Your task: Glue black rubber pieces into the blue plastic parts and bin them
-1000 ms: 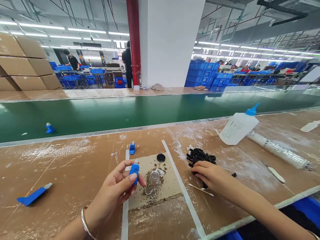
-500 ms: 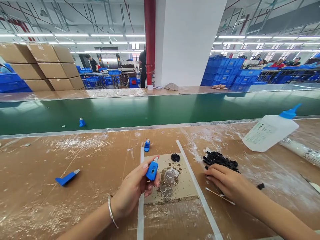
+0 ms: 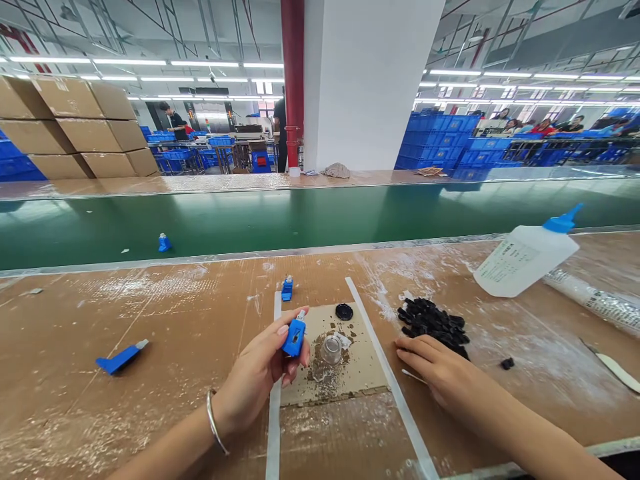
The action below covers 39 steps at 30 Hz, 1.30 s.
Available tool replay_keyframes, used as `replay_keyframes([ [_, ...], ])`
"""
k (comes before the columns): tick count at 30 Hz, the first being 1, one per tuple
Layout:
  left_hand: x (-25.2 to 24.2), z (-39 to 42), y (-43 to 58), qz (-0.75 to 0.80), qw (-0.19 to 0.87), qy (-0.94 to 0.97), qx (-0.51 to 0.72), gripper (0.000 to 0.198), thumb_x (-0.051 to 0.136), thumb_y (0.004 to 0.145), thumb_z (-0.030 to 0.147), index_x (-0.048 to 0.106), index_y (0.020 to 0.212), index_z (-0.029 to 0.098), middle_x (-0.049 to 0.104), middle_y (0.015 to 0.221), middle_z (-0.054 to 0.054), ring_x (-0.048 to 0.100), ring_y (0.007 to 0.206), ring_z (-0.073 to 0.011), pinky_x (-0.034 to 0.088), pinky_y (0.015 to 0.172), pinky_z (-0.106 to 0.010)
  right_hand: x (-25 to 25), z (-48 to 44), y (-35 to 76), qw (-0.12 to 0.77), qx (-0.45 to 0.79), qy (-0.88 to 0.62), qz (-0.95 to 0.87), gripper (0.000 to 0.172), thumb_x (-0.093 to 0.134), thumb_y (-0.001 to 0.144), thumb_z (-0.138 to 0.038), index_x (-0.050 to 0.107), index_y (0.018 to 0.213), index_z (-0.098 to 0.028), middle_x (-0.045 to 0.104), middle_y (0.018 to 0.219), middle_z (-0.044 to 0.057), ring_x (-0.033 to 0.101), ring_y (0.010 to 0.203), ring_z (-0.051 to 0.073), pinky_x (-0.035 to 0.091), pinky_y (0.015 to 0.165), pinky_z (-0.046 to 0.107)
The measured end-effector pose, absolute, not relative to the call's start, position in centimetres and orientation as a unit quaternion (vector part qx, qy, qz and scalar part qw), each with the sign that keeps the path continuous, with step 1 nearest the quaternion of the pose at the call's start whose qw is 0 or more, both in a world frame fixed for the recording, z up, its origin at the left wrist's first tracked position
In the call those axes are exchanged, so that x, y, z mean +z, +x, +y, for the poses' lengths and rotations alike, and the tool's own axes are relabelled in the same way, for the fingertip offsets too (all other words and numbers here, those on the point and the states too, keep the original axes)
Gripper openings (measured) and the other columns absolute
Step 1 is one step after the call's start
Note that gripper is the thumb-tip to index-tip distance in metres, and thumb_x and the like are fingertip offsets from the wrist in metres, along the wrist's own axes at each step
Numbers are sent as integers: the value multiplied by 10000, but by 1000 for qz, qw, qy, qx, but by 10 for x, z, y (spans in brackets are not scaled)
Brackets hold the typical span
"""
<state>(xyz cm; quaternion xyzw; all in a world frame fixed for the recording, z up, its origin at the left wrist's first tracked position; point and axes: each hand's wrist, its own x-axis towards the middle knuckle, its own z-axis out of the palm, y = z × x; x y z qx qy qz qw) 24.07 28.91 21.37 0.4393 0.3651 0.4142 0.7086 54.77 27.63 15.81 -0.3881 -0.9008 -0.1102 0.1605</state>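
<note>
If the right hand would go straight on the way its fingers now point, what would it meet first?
Most likely the white tape strip beside the cardboard sheet; how high the right hand is remains unclear, so it might pass over.

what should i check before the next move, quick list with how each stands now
1. Blue part held in the left hand: ok.
2. Right hand at the pile of black pieces: ok, at its near edge.
3. Piece gripped in the right hand: cannot tell, its underside is hidden.
4. Cotton swab fully visible: not ok, the right hand covers part.
5. Clear cup on the cardboard: ok.
</note>
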Motion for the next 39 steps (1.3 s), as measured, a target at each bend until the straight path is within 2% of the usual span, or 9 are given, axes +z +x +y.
replay_keyframes([
  [5,214,289,241,360,708,441,418,478,457,902,399,457,1328,182,601,754,-44,431,603,-118,309,535,-255,167,280,543,250,32,-457,-853,317,382,872,-77,611,1082,-141,677,968,112,630,878,249,582,738,416],
  [10,215,288,243,355,713,438,417,514,481,886,391,439,1341,154,613,766,-59,451,620,-131,314,551,-267,174,282,547,242,118,-487,-831,248,453,874,-196,660,1011,-196,682,1026,91,637,945,256,555,829,435],
  [13,215,287,243,357,714,438,414,508,483,885,376,444,1340,152,617,772,-62,456,629,-135,320,562,-271,174,282,550,238,139,-488,-828,250,449,871,-203,673,984,-211,685,1031,85,638,955,253,548,841,435],
  [18,215,286,244,356,712,438,417,488,488,891,359,455,1330,149,631,773,-69,478,651,-141,327,572,-272,164,284,552,303,174,-508,-787,325,487,835,-220,559,1151,-194,681,964,91,659,815,236,574,740,413],
  [24,214,286,246,367,698,443,426,467,592,843,328,494,1267,162,660,868,-77,559,757,-165,389,678,-291,180,284,516,347,182,-476,-787,381,496,894,-231,401,1262,-245,657,1029,64,631,941,227,511,883,435],
  [29,211,287,247,373,682,446,444,340,617,829,319,576,1123,153,668,875,-62,583,778,-158,418,733,-295,201,295,468,302,136,-358,-873,446,472,903,-137,334,1317,-227,628,1058,67,561,1021,231,473,908,433],
  [34,210,287,247,382,670,432,468,362,647,809,321,589,1116,139,686,887,-73,590,759,-152,434,715,-289,199,304,456,251,115,-342,-898,462,456,893,-97,317,1321,-201,622,1072,88,536,1017,264,486,862,432],
  [39,208,288,248,398,666,409,480,389,669,789,328,596,1121,140,701,912,-92,613,792,-171,437,729,-298,192,305,458,252,117,-337,-899,449,429,910,-114,316,1334,-204,627,1067,91,535,1013,259,482,860,444],
])
